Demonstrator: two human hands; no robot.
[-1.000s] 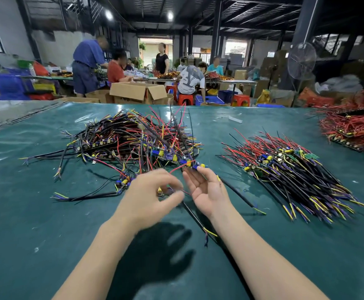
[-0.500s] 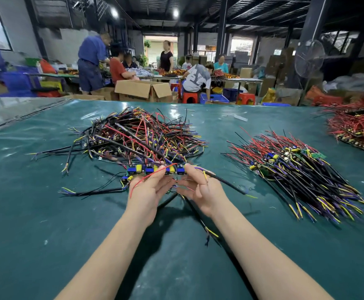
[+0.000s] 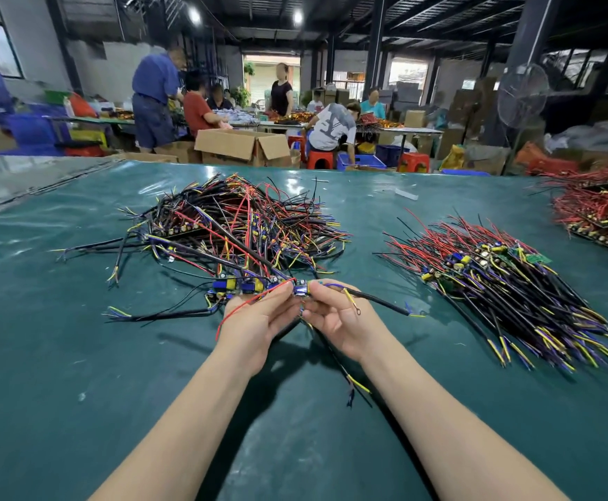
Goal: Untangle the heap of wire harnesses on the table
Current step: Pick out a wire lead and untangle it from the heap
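Heap [image 3: 237, 229] of wire harnesses sits mid-tabletop, left of centre: black, red, yellow and blue wires crossing every way, small boards mixed in, loose ends sticking out on all sides. One harness [image 3: 252, 285] at the heap's near edge is lifted, a row of blue and yellow parts on it. Left hand [image 3: 255, 323] grips it from below, fingers curled up at the parts. Right hand [image 3: 338, 320] pinches its blue end part between thumb and fingertips. Both hands close together, almost touching. Red wire [image 3: 248, 301] loops over the left hand. Black cable [image 3: 378, 300] runs right from the right hand, blue and yellow tips at its end.

Sorted pile [image 3: 505, 283] lies well right of the heap, wires roughly parallel, red ends far, yellow and blue ends near. Red pile [image 3: 599, 211] at the far right edge.

Cardboard box [image 3: 244, 146] just beyond the far edge, flaps open, contents hidden. Blue crate [image 3: 360, 160] on the floor behind, contents unclear.

Tabletop [image 3: 78, 356] has a green cover; bare stretch near side around the forearms and to the left, gap between heap and sorted pile.
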